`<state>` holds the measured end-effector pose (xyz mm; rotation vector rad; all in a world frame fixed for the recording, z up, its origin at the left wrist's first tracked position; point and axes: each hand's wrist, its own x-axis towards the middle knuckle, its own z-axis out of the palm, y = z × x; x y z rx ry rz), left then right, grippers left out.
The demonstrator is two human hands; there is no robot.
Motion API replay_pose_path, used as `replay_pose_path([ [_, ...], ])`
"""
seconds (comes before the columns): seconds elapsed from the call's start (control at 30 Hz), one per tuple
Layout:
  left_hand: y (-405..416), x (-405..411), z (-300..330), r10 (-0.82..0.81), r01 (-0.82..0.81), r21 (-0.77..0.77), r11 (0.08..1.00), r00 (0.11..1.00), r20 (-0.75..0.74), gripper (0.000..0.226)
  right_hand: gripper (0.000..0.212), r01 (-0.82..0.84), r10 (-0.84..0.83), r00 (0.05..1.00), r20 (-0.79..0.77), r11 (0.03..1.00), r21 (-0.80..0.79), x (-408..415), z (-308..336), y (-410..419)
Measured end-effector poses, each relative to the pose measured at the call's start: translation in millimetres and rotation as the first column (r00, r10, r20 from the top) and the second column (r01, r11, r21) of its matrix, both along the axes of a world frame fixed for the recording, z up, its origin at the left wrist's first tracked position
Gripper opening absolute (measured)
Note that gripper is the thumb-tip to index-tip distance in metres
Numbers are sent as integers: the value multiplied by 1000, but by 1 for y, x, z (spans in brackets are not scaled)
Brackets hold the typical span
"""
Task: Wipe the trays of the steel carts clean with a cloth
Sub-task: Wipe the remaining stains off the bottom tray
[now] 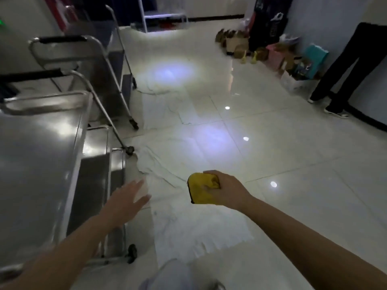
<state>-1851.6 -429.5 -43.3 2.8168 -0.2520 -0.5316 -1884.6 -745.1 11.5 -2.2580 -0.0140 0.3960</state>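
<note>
My right hand [228, 190] grips a folded yellow cloth [202, 189] in the air above the floor, to the right of the carts. My left hand [127, 200] is stretched out with straight fingers, blurred, beside the right edge of the nearest steel cart and holding nothing. That cart's top tray [35, 164] fills the left of the view, with a lower tray [98, 155] showing beneath it. Two more steel carts [98, 65] with black-gripped handles stand in a row behind it.
White sheets [188, 216] lie spread on the glossy tiled floor beside the carts. Several paper bags and boxes [278, 55] stand along the far right wall. A person in dark trousers [343, 70] stands at the right. A white shelf frame [159, 15] stands at the back.
</note>
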Motion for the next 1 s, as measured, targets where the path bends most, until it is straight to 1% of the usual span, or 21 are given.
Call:
replay_pose_path([
  [0.03, 8, 0, -2, 56, -56, 3, 998, 998, -9, 67, 54, -28, 29, 999, -22, 999, 36, 22, -3, 7],
  [0.1, 22, 3, -6, 126, -124, 60, 991, 991, -43, 72, 55, -84, 90, 994, -66, 992, 90, 65, -9, 24],
  [0.17, 37, 14, -15, 203, -196, 98, 976, 977, -62, 77, 53, -156, 167, 982, -93, 981, 113, 108, -16, 43],
  [0.27, 61, 38, -29, 307, -301, 86, 950, 949, -75, 77, 51, -269, 284, 951, -121, 955, 128, 168, -24, 74],
  [0.43, 90, 86, -38, 375, -375, 19, 927, 925, -61, 71, 45, -429, 436, 886, -159, 900, 73, 254, -29, 116],
  [0.5, 98, 107, -37, 425, -424, 21, 905, 904, -40, 69, 41, -500, 501, 851, -154, 865, 49, 289, -30, 131],
  [0.63, 102, 142, -37, 520, -519, 36, 854, 852, -53, 69, 47, -615, 610, 780, -137, 788, 8, 358, -34, 161],
  [0.73, 102, 172, -43, 573, -572, 23, 820, 818, -60, 69, 48, -720, 713, 691, -122, 693, -27, 413, -42, 184],
  [0.77, 101, 181, -46, 597, -597, 9, 802, 801, -47, 69, 48, -766, 759, 641, -114, 641, -44, 432, -45, 192],
  [0.83, 95, 195, -49, 667, -667, 4, 745, 745, 8, 67, 49, -860, 855, 510, -95, 503, -91, 469, -48, 207],
  [0.9, 84, 206, -48, 772, -772, -13, 635, 634, 45, 65, 53, -923, 925, 373, -74, 362, -134, 504, -50, 222],
  [1.0, 59, 217, -48, 881, -880, -29, 473, 472, 34, 66, 56, -964, 981, 196, -11, 191, -183, 544, -50, 240],
])
